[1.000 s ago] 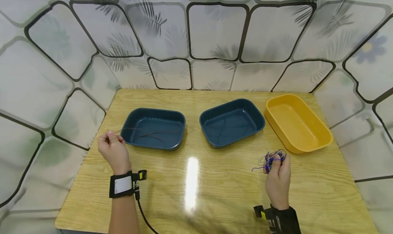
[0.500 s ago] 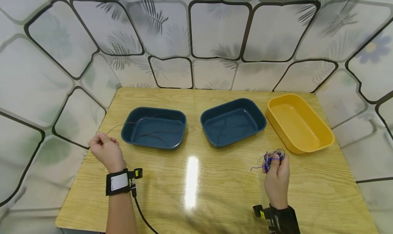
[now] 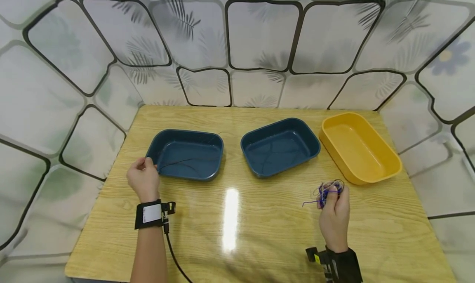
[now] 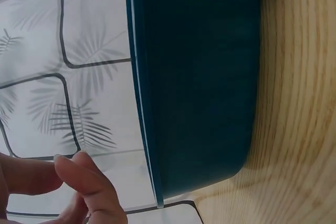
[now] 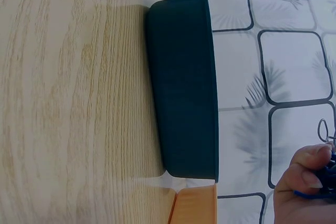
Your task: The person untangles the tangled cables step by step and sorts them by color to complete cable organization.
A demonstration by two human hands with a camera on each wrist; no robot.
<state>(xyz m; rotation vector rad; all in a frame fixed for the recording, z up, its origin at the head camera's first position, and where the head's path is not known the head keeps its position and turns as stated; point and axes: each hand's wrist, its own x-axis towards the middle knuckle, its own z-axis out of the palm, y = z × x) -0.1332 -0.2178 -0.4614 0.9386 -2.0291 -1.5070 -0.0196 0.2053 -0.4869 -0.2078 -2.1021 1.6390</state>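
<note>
My left hand (image 3: 144,180) is at the front left corner of the left blue bin (image 3: 215,173). Its thumb and fingertips pinch together; the thin wire between them is too fine to make out there. A thin wire (image 3: 224,133) pokes past this bin's right rim. Dark fine strands (image 3: 182,162) show inside the bin. In the left wrist view, the pinched fingers (image 4: 86,177) are beside the bin's outer wall (image 4: 199,87). My right hand (image 3: 335,221) grips a tangled bundle of blue, purple and whitish wires (image 3: 328,192), its thumb on top, in front of the yellow bin (image 3: 360,151).
A second blue bin (image 3: 256,167) stands at an angle mid-table, close to the yellow one. All rest on a wood-grain table (image 3: 274,233) with patterned curtain (image 3: 259,35) behind and at the sides. A black cable (image 3: 174,254) trails from the left wrist strap.
My left hand went left and slightly up, then back right to the bin's corner. The thin wire's far end has shifted right past the rim. My right hand stays nearly still.
</note>
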